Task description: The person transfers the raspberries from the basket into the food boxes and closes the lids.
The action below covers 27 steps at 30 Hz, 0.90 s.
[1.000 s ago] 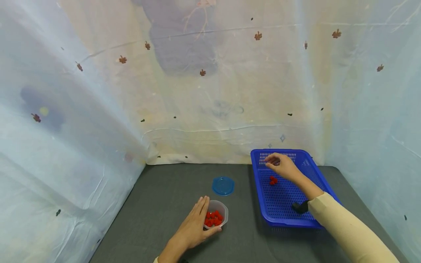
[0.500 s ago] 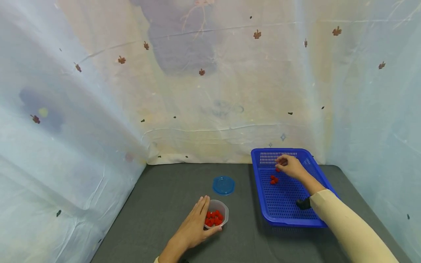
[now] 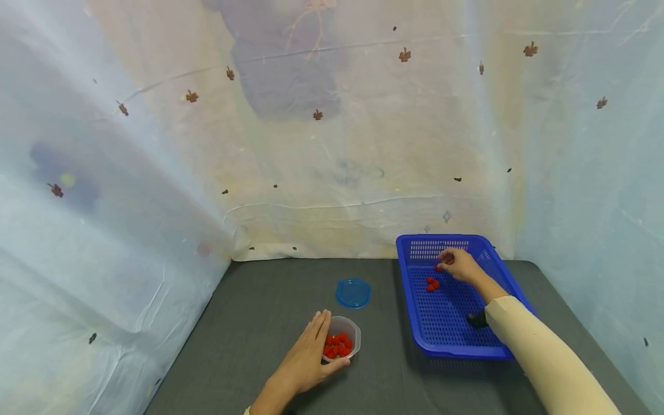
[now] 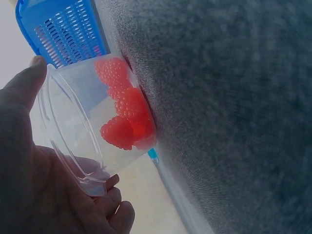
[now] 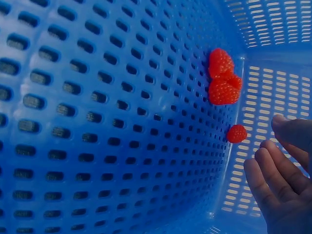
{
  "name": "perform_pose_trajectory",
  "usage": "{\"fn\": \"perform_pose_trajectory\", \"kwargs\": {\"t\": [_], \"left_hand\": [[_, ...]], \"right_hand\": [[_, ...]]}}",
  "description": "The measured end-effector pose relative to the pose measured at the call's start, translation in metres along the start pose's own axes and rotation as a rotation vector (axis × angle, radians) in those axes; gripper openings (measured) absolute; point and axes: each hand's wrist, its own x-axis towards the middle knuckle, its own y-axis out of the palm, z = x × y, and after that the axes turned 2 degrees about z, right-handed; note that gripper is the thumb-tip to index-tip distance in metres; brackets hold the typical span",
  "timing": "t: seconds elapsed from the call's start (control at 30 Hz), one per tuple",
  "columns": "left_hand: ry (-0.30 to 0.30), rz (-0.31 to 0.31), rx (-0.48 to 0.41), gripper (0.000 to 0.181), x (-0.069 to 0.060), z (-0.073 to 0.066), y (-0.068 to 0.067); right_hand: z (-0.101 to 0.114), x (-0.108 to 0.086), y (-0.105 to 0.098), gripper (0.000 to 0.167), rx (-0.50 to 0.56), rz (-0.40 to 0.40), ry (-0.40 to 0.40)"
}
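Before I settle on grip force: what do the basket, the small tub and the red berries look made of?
Basket: probably moulded plastic, smooth and blue with a soft sheen and slotted walls.
Small tub: likely thin plastic, glossy, its wall see-through.
Red berries: real fruit or moulded plastic, unclear; bumpy, with small bright highlights.

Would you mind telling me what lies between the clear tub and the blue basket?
In the head view, only bare dark grey tabletop lies between the clear tub and the blue basket; the blue lid sits farther back.
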Motion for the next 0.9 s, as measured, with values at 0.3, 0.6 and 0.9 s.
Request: {"fn": "perform_pose_trajectory", "kwargs": {"t": [0.3,0.6,0.9], "left_hand": [[-0.003,0.005,-0.005,0.112,-0.001,0.0,0.001],[0.005,0.004,0.002,0.111,0.0,0.0,0.0],[-0.015,0.013,0.004,0.111,0.001,-0.001,0.001]], "right_hand": [[-0.01,0.003,0.007,0.027,-0.044,0.016,0.035],[-0.014,0.002,0.006,0.035,-0.053,0.049,0.039],[-0.015,0.002,0.006,0.043,-0.061,0.107,0.039]]}}
